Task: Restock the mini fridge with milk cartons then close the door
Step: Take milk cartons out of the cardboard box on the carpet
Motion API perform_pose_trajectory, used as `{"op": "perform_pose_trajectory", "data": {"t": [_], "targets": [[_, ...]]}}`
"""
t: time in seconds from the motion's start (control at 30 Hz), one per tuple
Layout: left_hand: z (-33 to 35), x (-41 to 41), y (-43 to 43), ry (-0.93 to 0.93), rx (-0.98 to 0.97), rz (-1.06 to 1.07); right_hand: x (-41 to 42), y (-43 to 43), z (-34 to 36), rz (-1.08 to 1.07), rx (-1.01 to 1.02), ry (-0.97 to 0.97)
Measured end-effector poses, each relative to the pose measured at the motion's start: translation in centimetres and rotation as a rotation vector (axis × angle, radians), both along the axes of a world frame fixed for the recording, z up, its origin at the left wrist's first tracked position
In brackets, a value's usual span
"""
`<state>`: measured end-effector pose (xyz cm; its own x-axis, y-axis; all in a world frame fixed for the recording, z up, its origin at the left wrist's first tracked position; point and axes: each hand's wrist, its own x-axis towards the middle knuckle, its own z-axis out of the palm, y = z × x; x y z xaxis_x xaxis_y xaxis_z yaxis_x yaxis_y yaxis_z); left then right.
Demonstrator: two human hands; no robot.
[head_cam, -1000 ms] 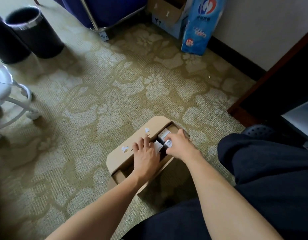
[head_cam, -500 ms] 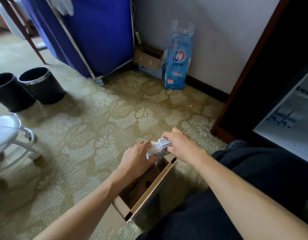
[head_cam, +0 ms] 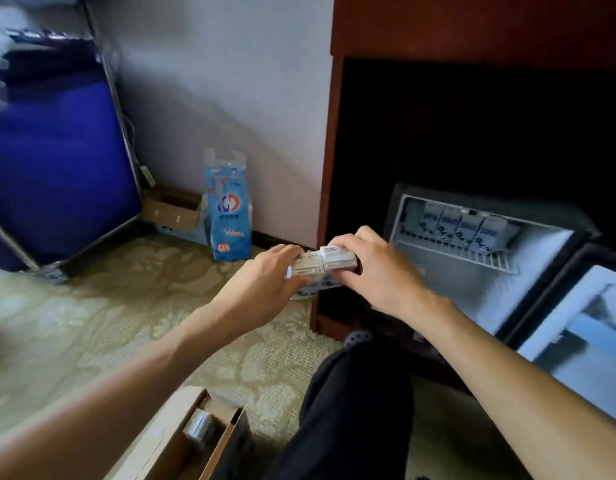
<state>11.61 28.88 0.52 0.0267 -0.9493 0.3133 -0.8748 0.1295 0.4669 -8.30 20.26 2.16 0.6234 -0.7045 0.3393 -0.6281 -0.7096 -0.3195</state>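
Nearest, bottom edge: cardboard box (head_cam: 182, 441) on the carpet, flaps open. At least one foil-topped pack shows inside; the rest of its contents are in shadow, so no count is possible. Supply looks not yet exhausted.

Mid-scene, in the air above the carpet and just left of the fridge opening: bundle of milk cartons (head_cam: 322, 266), two tops side by side, with more packaging showing below them; exact count unclear. Left hand (head_cam: 265, 285) grips the left end, fingers curled round it. Right hand (head_cam: 375, 271) grips the right end, fingers curled over the top. The bundle touches nothing but the hands.

Right of the hands: mini fridge (head_cam: 479, 292), set low in a dark wooden cabinet. Its door (head_cam: 583, 341) stands wide open to the near right; its pockets look bare, though blur limits this. Farther in, the wire shelf (head_cam: 500, 259) carries a row of cartons (head_cam: 465, 226), four upright, packed side by side at the back.

Judgement: restocking is partly done. This bundle has to go in, possibly more from the box, and then the door has to be closed.

Far left, along the wall: blue packet (head_cam: 228, 216), small open box (head_cam: 171, 211), blue cart (head_cam: 57, 150).
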Motion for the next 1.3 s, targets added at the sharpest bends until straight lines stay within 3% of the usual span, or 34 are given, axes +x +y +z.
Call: {"op": "perform_pose_trajectory", "data": {"t": [0.23,0.67,0.8,1.3], "targets": [[0.2,-8.6,-8.8,0.013,-0.095,-0.225,-10.6,-4.8,-1.1,-0.125,-0.118,-0.106],[-11.5,-20.2,-26.1,0.058,0.336,-0.337,-21.3,-17.2,-14.5,-0.378,0.151,0.002],[-16.9,-22.3,-30.8,0.048,0.386,-0.336,-22.6,-21.1,-19.7,-0.443,0.206,0.006],[-28.1,-26.9,-44.8,-0.306,-0.209,-0.364,-25.0,-32.4,-30.8,-0.777,0.121,-0.088]]}}
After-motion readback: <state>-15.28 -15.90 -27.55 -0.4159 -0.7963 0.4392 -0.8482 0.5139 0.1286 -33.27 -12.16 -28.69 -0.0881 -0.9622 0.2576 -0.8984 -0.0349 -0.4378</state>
